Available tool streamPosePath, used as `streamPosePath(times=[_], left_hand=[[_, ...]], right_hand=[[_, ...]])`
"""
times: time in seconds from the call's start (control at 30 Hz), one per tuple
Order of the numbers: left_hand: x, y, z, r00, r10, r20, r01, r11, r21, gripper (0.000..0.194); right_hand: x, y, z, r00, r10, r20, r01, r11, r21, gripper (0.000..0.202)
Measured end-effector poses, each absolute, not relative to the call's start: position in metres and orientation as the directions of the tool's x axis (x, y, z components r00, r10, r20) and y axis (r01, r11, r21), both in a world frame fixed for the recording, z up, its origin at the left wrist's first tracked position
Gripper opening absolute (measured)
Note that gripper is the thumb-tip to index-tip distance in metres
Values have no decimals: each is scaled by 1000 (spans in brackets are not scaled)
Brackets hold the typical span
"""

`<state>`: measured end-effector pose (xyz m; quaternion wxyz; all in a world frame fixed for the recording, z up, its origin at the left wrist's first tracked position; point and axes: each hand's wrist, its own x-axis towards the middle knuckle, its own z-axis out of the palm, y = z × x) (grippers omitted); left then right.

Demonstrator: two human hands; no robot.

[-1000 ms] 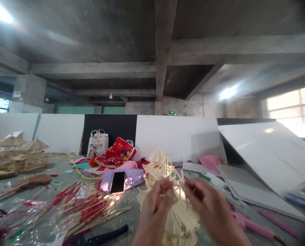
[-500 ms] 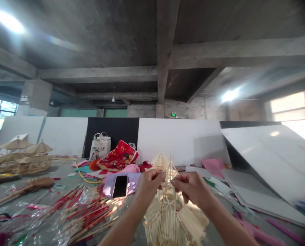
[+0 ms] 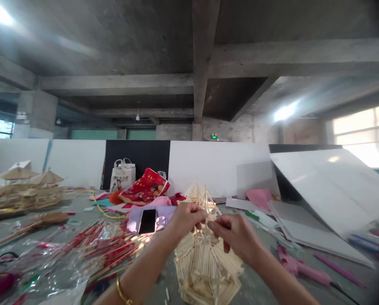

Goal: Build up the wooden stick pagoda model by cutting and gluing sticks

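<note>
Left hand (image 3: 189, 218), right hand (image 3: 238, 233) pinch fingers tight on stick model (image 3: 205, 262) | phone (image 3: 147, 221), red sticks (image 3: 113, 250) crowd bench (image 3: 164, 275) at left | pink glue gun (image 3: 307, 270) right

Both hands (image 3: 208, 224) — at the stick model (image 3: 205, 262).

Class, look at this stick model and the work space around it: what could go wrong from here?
The left hand and right hand work closely at the slender peak of the stick model; a slight push might skew it.

The right forearm passes near the pink glue gun; it could be brushed, with a burn possible if hot, which I can't tell.

Loose red-marked sticks lie near the left forearm and might get scattered.
</note>
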<state>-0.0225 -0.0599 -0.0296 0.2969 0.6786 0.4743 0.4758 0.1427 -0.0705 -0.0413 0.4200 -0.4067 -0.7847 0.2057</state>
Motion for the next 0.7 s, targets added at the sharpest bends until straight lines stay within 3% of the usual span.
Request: streamPosePath(times=[0.3, 0.53, 0.7], left_hand=[[-29, -29, -6, -47, 942, 332, 596, -240, 766, 27], [-22, -22, -1, -81, 939, 334, 694, -187, 695, 26], [-19, -19, 2, -105, 935, 338, 747, -150, 648, 22]], right_hand=[[209, -69, -90, -243, 897, 370, 657, 433, -617, 35], [234, -74, -125, -239, 942, 235, 689, 335, -642, 37], [240, -72, -151, -260, 940, 219, 693, 340, -636, 39]])
